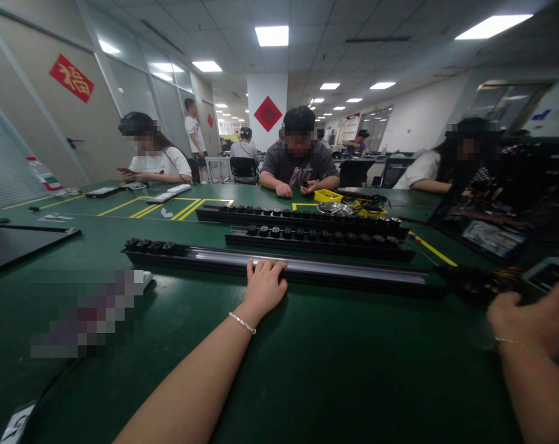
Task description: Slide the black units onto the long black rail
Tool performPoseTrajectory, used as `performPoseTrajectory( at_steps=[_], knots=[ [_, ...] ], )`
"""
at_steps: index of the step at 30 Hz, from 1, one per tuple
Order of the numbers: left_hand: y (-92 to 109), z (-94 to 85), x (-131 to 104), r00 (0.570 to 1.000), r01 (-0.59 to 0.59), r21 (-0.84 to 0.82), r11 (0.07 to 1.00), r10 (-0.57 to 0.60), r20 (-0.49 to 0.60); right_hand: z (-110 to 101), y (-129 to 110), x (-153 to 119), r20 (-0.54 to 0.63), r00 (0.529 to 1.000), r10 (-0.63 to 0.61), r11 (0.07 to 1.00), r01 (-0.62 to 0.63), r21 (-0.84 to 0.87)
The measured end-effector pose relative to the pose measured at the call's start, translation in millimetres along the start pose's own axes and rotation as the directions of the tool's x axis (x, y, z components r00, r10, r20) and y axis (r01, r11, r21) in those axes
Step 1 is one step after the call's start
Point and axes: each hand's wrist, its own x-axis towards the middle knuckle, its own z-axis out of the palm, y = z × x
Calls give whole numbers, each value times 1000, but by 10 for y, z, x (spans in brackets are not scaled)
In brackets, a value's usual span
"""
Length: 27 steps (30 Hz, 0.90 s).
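Note:
A long black rail (353, 274) lies across the green table in front of me. Several round black parts (150, 245) sit in a row at its left end, and a shiny strip runs along the rest of its channel. My left hand (266, 285) is closed over the rail's near edge, around its middle. At the far right, my right hand (533, 317) is blurred by motion, close to a pile of small black parts (473, 280). Its fingers are partly hidden and smeared, so I cannot make out whether it holds anything.
Beyond lie two more black rails (316, 242) lined with round parts. Yellow trays (328, 196) and coiled wires stand behind them. A black-framed bin (487, 228) fills the right side. A dark panel (20, 243) lies at left. Across the table sits a person (300, 160), with others on both sides.

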Motion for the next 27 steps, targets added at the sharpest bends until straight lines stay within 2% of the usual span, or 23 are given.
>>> performPoseTrajectory(
  at_steps=[2, 4, 6, 8, 10, 12, 14, 17, 21, 24, 27],
  knots=[
    [-1, 9, 0, 1000, 6, -14, 1000, -6, -8, -35, -294, -147, 56, 973, -226, 972, 221, 76],
    [-2, 13, -3, 1000, 11, -27, 1000, -11, -25, -15, -585, -342, 105, 905, -413, 910, 405, 85],
    [-5, 5, -3, 999, 13, -34, 999, -14, -46, 37, -830, -557, 201, 775, -599, 799, 594, 93],
    [-27, -25, 11, 997, 31, -31, 999, -33, -70, 102, -988, -739, 300, 661, -688, 713, 692, 111],
    [-95, -87, 50, 990, 96, -17, 995, -97, -101, 162, -1052, -848, 421, 555, -717, 661, 734, 158],
    [-243, -182, 116, 966, 224, -4, 975, -222, -132, 204, -1051, -880, 505, 492, -709, 650, 733, 198],
    [-492, -305, 190, 931, 333, 30, 942, -324, -165, 222, -1031, -870, 540, 482, -690, 665, 717, 210],
    [-1007, -499, 248, 884, 440, 126, 889, -405, -234, 219, -1030, -850, 560, 501, -660, 696, 689, 203],
    [-1633, -665, 174, 815, 568, 223, 792, -506, -283, 211, -1074, -865, 583, 534, -612, 741, 645, 187],
    [-1845, -668, 100, 765, 644, 205, 737, -609, -210, 214, -1088, -877, 589, 537, -604, 750, 633, 192],
    [-1878, -610, 80, 748, 663, 186, 725, -639, -178, 217, -1082, -875, 590, 533, -606, 748, 633, 197]
  ],
)
